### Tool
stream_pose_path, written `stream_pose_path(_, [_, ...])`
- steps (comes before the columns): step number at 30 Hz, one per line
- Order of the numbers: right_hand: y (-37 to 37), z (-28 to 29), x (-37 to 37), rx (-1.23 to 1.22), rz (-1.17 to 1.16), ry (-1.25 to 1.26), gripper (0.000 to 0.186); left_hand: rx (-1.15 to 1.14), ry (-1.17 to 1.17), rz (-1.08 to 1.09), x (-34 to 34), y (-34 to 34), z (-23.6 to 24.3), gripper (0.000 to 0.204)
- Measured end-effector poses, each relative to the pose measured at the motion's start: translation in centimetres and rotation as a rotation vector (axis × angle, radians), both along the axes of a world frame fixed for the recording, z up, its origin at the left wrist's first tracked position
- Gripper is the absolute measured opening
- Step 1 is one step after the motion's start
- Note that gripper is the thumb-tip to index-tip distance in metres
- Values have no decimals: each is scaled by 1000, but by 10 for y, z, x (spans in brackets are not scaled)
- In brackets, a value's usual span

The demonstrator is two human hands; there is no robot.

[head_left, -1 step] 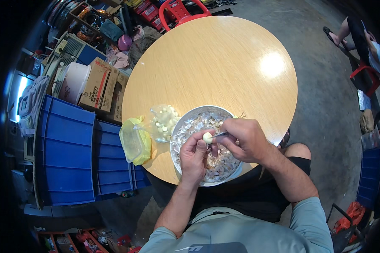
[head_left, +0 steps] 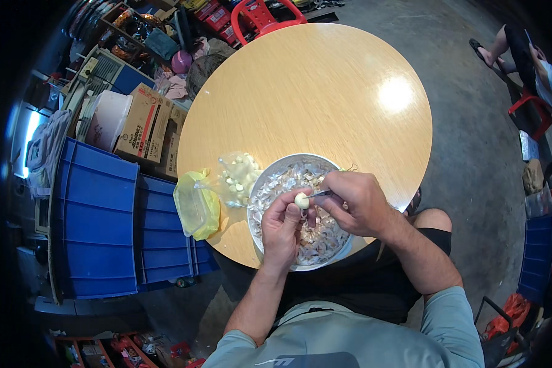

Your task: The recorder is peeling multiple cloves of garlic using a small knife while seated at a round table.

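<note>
Now, at the lower middle of the frame:
Left hand: the left hand (head_left: 283, 228) pinches a pale peeled garlic clove (head_left: 302, 200) between thumb and fingertips, lifted just above the bowl.
Right hand: the right hand (head_left: 357, 202) is closed around a small knife (head_left: 321, 194), whose thin blade points left and meets the clove.
Clove: it sits at the centre of the frame's lower half, between the two hands, over the left part of the bowl.
Bowl: a round metal bowl (head_left: 260, 230) rests on the near edge of the worktop (head_left: 313, 92), filled with papery garlic skins and unpeeled pieces.
Bag of cloves: a clear plastic bag (head_left: 238, 175) holding white peeled cloves lies just left of the bowl, touching its rim.
Yellow bag: a yellow-green plastic bag (head_left: 196, 205) hangs at the worktop's left edge, beside the clear one.
Change: compared with the other frame, hands, knife and clove sit in the same places; nothing has moved, so the clove looks bare and ready to leave the fingers.
Surroundings: blue crates (head_left: 98, 227) stand at the left, a cardboard box (head_left: 144, 126) above them.
</note>
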State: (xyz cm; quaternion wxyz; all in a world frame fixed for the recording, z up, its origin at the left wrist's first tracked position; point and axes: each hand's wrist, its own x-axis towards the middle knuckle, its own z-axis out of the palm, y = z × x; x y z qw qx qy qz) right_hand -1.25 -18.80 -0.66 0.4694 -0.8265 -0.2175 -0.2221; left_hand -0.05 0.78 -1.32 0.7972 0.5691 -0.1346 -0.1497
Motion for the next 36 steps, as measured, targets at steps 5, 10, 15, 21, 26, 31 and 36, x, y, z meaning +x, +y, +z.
stream_pose_path(5, [4,1,0,43,-50,-36,21,-94,89,12,-2,0,0,36])
stream_pose_path(10, [6,-1,-1,-8,-5,-7,28,-56,32,21,-1,-3,0,33])
stream_pose_path(15, [5,3,-2,-36,-8,11,30,-12,-58,26,0,0,-1,31])
stream_pose_path(21, [3,4,-3,-61,11,-8,27,23,-93,28,-1,0,0,31])
stream_pose_path(26, [4,4,-3,-34,-4,-1,24,44,-97,20,-1,2,2,31])
stream_pose_path(31, [4,3,-3,-57,29,-3,23,54,-103,20,0,3,2,31])
stream_pose_path(36, [2,5,-5,-41,57,11,22,28,-49,6,-2,1,2,31])
